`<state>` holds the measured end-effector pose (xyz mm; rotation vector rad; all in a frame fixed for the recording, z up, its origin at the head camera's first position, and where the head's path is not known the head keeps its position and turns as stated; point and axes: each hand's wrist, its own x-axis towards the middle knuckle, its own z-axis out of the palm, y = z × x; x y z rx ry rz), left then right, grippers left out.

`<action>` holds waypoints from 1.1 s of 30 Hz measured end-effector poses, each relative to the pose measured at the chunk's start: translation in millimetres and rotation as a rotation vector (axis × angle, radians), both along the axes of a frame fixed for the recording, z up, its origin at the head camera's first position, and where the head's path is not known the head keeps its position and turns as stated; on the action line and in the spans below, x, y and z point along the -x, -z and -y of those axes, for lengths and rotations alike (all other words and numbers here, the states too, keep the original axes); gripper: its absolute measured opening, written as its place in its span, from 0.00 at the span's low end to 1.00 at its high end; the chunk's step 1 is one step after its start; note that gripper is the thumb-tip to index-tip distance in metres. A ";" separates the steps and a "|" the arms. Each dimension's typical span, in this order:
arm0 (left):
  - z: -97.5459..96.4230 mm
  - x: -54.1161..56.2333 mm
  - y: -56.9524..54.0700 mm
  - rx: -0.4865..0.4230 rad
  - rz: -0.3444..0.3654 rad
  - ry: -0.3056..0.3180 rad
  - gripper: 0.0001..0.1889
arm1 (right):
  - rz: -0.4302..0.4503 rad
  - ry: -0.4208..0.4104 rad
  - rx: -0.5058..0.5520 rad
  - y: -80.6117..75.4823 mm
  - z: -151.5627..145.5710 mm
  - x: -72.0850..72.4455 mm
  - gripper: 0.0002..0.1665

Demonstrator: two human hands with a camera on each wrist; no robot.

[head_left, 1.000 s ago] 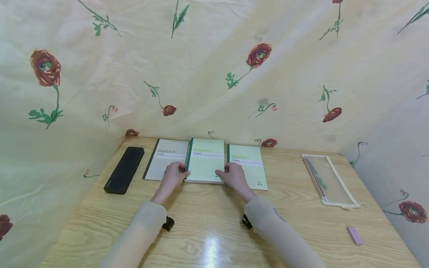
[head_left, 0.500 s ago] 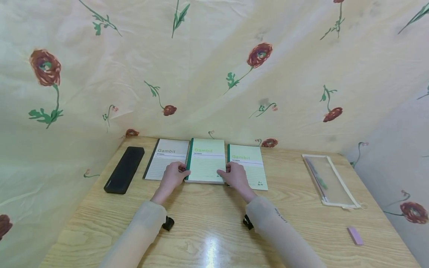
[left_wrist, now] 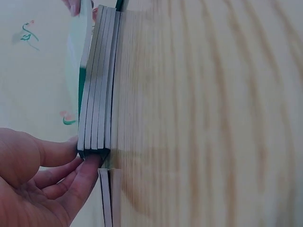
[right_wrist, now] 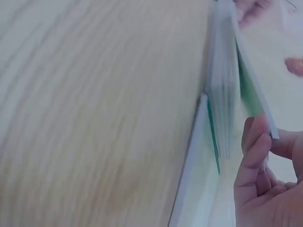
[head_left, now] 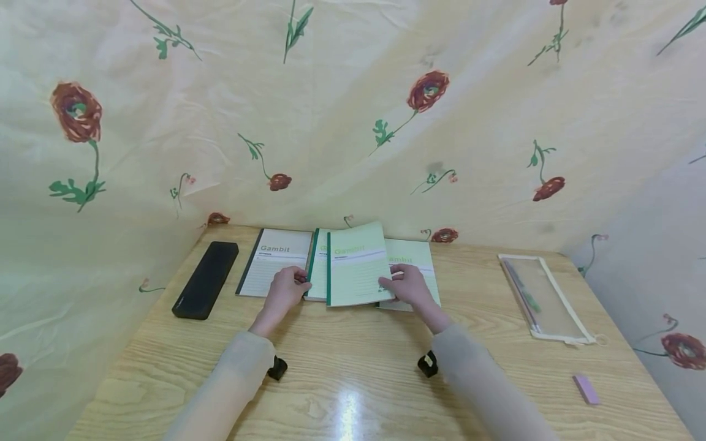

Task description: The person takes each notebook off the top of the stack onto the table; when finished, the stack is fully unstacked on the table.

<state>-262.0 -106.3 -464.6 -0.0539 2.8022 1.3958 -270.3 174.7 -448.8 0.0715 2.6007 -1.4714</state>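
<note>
right hand (head_left: 409, 285) pinches a pale-green paper notebook (head_left: 358, 266); left hand (head_left: 284, 288) grips a green-spined notebook stack (left_wrist: 97, 85), layers distinct only in wrist views; wooden table (head_left: 342, 355) spreads in front

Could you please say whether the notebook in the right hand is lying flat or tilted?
Tilted: the right wrist view shows the notebook slanting away from the stack, its edge pinched by the right hand.

We're looking across a light wood-grain tabletop (head_left: 331, 349), and along its far side we've got a dark-spined Gambit notebook (head_left: 278, 263), then a stack of green-spined notebooks (head_left: 317, 269), then a lone green notebook (head_left: 423, 256). Left of those, we spot a long black case (head_left: 206, 280); off right, a see-through zip pouch (head_left: 561, 303) and, nearer us, a purple block (head_left: 586, 389).
</note>
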 end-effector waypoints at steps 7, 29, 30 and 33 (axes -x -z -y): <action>-1.0 1.3 1.6 0.014 0.001 0.007 0.11 | 0.064 -0.012 0.081 -10.1 -50.7 -4.4 0.35; -0.5 1.5 1.5 0.010 0.004 0.002 0.12 | 0.096 0.019 -0.035 -16.7 -228.2 -25.9 0.42; -0.6 1.6 1.8 0.011 0.005 0.002 0.12 | 0.099 0.028 -0.035 -15.8 -232.0 -26.6 0.42; -0.6 1.5 3.0 0.023 -0.005 0.005 0.11 | 0.118 0.044 -0.037 -13.0 -240.9 -28.0 0.42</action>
